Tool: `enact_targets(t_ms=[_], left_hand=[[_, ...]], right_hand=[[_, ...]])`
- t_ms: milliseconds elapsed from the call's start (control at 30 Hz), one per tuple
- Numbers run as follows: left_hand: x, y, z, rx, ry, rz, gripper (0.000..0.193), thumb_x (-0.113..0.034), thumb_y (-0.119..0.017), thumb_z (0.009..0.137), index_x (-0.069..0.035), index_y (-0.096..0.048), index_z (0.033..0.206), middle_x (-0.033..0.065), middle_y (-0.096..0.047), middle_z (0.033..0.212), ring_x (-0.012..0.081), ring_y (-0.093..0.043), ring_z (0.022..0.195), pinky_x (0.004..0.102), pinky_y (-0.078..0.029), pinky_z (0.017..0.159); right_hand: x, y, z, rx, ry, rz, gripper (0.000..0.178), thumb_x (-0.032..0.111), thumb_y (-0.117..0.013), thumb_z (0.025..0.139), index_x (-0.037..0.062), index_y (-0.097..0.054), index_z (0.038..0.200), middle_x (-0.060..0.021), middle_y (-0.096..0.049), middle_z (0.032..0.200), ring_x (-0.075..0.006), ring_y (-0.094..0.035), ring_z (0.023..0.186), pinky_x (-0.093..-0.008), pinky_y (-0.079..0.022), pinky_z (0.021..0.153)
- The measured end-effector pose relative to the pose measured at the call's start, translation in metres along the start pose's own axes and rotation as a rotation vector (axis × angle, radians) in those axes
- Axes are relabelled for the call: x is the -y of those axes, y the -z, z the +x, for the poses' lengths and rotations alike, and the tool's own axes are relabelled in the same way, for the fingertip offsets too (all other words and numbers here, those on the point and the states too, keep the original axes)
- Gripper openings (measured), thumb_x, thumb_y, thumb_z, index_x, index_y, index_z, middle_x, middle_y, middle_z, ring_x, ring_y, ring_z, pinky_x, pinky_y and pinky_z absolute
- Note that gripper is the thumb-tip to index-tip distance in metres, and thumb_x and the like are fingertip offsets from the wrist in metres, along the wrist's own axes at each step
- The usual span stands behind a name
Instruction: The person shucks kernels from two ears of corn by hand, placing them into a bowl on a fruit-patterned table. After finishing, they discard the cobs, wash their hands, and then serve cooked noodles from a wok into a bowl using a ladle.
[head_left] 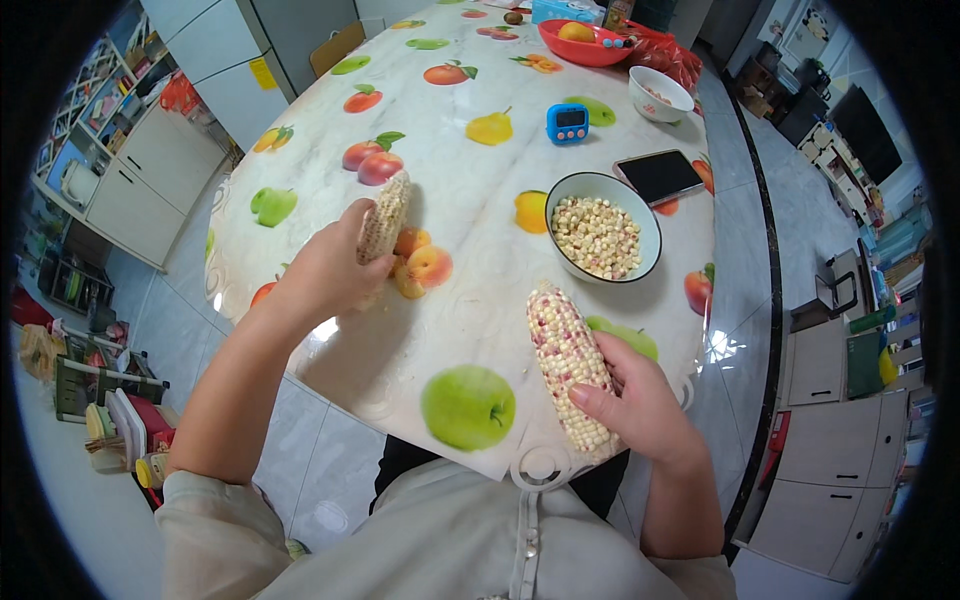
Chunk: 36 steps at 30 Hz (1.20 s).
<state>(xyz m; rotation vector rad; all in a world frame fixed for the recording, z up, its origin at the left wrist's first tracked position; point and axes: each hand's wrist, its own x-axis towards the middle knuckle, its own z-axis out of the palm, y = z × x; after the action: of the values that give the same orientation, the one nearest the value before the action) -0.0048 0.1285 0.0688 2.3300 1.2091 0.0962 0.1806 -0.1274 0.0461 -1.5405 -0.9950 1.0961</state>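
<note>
My left hand [335, 255] grips a bare corn cob [386, 218], its kernels stripped off, over the left part of the table. At the near right, my right hand [640, 395] is closed round the lower side of a full ear of corn [563, 350] with pale and dark red kernels. Just beyond that ear stands a bowl [655, 245] with a dark rim, holding many loose corn kernels [598, 236].
Fruit prints cover the tablecloth [330, 150]. Right of centre lie a phone [660, 177] and a small blue timer [568, 124]. Farther off stand a white bowl [672, 103] and a red basin [560, 50] with an orange fruit [577, 32]. A red plastic bag [668, 55] sits beside the basin.
</note>
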Motion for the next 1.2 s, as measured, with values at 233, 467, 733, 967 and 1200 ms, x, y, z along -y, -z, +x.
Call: enact_targets(t_ms=[233,467,733,967,1200], left_hand=[[0.038,0.023,0.003,-0.173,-0.025,-0.120,0.052,-0.014,-0.055,0.080,-0.005,-0.039,0.129,0.0217,-0.058,0.102,0.0291,-0.060,0.091,0.0351,-0.046,0.081],[0.061,0.003,0.011,-0.274,-0.281,0.232,0.051,-0.009,-0.053,0.082,-0.002,-0.037,0.129,0.0222,-0.041,0.130,0.0346,-0.043,0.118,0.0386,-0.037,0.097],[0.032,-0.046,0.033,-0.166,-0.504,0.365,0.050,-0.024,-0.042,0.093,-0.003,-0.031,0.136,0.0166,-0.026,0.143,0.0308,-0.021,0.135,0.0389,-0.019,0.110],[0.021,-0.051,0.002,0.117,-0.812,0.256,0.053,-0.026,-0.045,0.092,-0.002,-0.030,0.136,0.0160,-0.027,0.143,0.0309,-0.023,0.135,0.0426,-0.016,0.111],[0.025,-0.051,-0.022,0.122,-0.864,-0.086,0.039,-0.006,-0.052,0.085,-0.002,-0.047,0.124,0.0140,-0.053,0.119,0.0295,-0.050,0.112,0.0365,-0.040,0.095]], right_hand=[[0.025,0.002,0.002,-0.183,0.006,-0.647,0.054,0.027,-0.067,0.074,-0.0023,-0.048,0.115,-0.0233,-0.059,0.096,-0.0364,-0.058,0.090,-0.0389,-0.046,0.077],[0.031,0.004,0.003,-0.212,0.033,-0.677,0.054,0.026,-0.067,0.073,-0.0013,-0.049,0.115,-0.0231,-0.060,0.093,-0.0378,-0.059,0.087,-0.0398,-0.047,0.074],[0.026,0.012,0.004,-0.033,0.024,-0.215,0.046,0.016,-0.063,0.078,-0.0040,-0.048,0.117,-0.0128,-0.061,0.096,-0.0153,-0.058,0.086,-0.0285,-0.046,0.077],[0.018,0.011,0.016,0.022,0.015,0.151,0.045,0.013,-0.061,0.081,-0.0040,-0.047,0.120,-0.0070,-0.058,0.103,-0.0091,-0.053,0.090,-0.0256,-0.045,0.080],[0.021,-0.006,0.042,0.011,0.003,0.115,0.037,0.013,-0.060,0.083,-0.0027,-0.049,0.115,-0.0048,-0.057,0.099,-0.0075,-0.053,0.088,-0.0237,-0.045,0.076]])
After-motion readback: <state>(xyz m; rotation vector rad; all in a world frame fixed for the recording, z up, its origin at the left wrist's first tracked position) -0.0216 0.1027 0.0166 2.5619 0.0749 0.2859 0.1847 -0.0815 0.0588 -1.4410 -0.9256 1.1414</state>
